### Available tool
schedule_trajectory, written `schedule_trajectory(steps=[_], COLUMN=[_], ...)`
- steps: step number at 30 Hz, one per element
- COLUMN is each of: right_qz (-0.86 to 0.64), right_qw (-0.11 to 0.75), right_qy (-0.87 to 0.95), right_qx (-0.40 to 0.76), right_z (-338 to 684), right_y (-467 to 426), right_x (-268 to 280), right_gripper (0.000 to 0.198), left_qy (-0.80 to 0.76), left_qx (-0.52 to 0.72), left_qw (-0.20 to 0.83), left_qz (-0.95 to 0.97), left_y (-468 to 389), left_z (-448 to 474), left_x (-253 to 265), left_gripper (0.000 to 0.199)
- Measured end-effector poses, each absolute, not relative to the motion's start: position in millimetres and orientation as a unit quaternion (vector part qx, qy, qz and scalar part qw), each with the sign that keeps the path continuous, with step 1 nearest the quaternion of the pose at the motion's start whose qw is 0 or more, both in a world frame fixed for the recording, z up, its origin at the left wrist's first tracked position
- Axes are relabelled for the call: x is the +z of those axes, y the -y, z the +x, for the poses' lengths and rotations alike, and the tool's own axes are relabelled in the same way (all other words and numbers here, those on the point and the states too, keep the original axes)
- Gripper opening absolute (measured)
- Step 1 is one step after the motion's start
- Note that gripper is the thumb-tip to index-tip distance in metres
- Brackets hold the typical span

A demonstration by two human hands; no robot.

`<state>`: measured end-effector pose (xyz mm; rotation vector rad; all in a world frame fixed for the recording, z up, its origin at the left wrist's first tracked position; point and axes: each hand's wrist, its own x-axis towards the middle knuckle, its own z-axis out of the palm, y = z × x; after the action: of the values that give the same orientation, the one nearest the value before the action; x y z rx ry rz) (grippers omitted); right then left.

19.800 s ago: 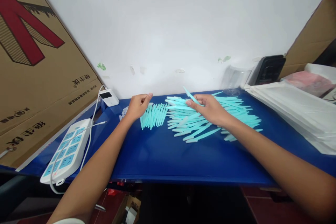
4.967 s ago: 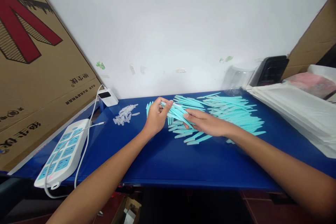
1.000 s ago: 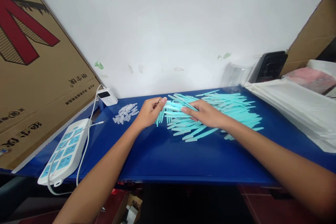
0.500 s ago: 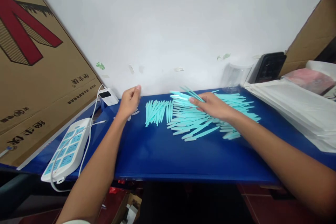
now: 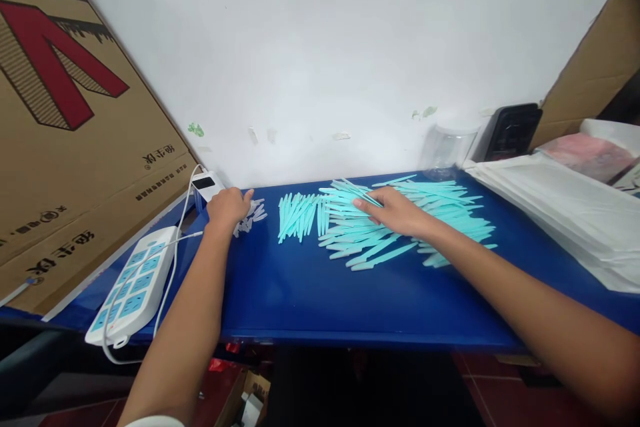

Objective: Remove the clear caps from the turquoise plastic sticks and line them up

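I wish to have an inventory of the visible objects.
Slim plastic sticks: many, turquoise, centre
Small plastic pieces: several, translucent, left
Power strip: one, white, left
Thin cable: one, white, left
Boxy device: one, white, left
Cardboard panels: two, brown, sides
Plastic jar: one, clear, right
Rectangular object: one, black, right
Flat sheet stack: one, white, right
Soft packet: one, pink, right
Flat table: one, blue, centre
Open carton: one, brown, below
Left grip: one, bare, beside pieces
Right grip: one, bare, holding sticks

A white wall [image 5: 320,47] stands behind a blue table [image 5: 320,307] above red floor tiles [image 5: 505,400].
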<state>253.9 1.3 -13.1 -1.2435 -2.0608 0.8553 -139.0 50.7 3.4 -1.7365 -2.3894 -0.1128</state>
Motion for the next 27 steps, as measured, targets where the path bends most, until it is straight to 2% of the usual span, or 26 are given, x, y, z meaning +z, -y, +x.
schedule_trajectory(steps=[2, 4, 7, 9, 12, 15, 20, 27], right_qz=[-0.453, -0.439, -0.427, -0.419, -0.393, -0.365, -0.358, -0.35], right_qw=[0.285, 0.273, 0.241, 0.219, 0.192, 0.167, 0.133, 0.129], right_qy=[0.777, 0.781, 0.784, 0.786, 0.789, 0.777, 0.752, 0.744], right_qx=[0.332, 0.349, 0.381, 0.398, 0.432, 0.486, 0.537, 0.554], right_z=[254.3, 254.4, 254.1, 253.7, 253.0, 251.4, 248.3, 248.5], right_y=[-0.2, 1.1, 3.7, 5.7, 9.0, 12.7, 18.2, 21.5], right_x=[-12.1, -10.9, -8.7, -7.1, -5.1, -3.6, -2.1, -2.0], right_gripper=[0.066, 0.066, 0.067, 0.068, 0.067, 0.066, 0.064, 0.061], left_qy=[0.777, 0.711, 0.572, 0.49, 0.415, 0.379, 0.365, 0.36], left_qx=[-0.102, -0.198, -0.334, -0.37, -0.394, -0.386, -0.347, -0.343], left_qw=[0.119, 0.092, -0.092, -0.229, -0.328, -0.348, -0.323, -0.364], left_qz=[-0.61, -0.668, -0.743, -0.755, -0.752, -0.766, -0.801, -0.788], left_y=[-51.2, -51.1, -45.5, -36.8, -19.5, -4.6, 5.1, 3.0], left_z=[-133.4, -120.4, -88.6, -64.8, -36.3, -21.6, -16.3, -17.0], left_x=[3.9, 3.2, 0.5, -1.2, -2.3, -1.5, 1.3, -0.8], left_gripper=[0.061, 0.058, 0.061, 0.064, 0.056, 0.05, 0.032, 0.032])
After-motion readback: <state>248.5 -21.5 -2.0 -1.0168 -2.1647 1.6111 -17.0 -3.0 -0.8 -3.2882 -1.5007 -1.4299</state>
